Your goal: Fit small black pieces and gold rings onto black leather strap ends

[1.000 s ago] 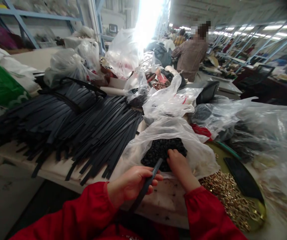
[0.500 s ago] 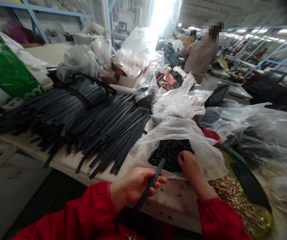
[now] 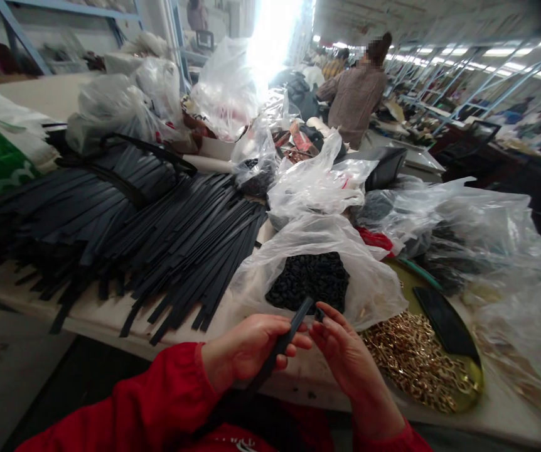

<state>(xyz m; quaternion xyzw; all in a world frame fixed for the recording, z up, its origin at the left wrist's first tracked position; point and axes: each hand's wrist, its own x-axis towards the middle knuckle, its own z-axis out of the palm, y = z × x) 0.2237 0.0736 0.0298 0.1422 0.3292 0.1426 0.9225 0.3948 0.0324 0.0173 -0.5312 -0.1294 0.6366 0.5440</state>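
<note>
Nearest the viewer, a person in red sleeves (image 3: 157, 395) is working with both bare hands above the front edge of a pale table (image 3: 94, 314). The left hand (image 3: 240, 348) is gripping a flat black strip (image 3: 277, 351) between thumb and fingers, its free end pointing up and away. Just beside that end, the right hand (image 3: 348, 364) is pinching a small black piece (image 3: 319, 315) at its fingertips. The strip and the piece are not visibly joined, so work on this strip seems to be at an early point.

Just beyond, an open clear plastic bag (image 3: 378, 282) is holding a heap of similar black pieces (image 3: 315, 273), so plenty seem to be left. To the right, a round yellowish tray (image 3: 475, 376) is carrying gold-coloured metal links (image 3: 416, 358) and a flat black slab (image 3: 444, 323). To the left, a large pile of black strips (image 3: 195, 232) is lying across the table; whether any are finished cannot be told.

Farther back, more plastic bags (image 3: 324, 176) are crowding the surface, and another person (image 3: 355, 103) is standing turned away.
</note>
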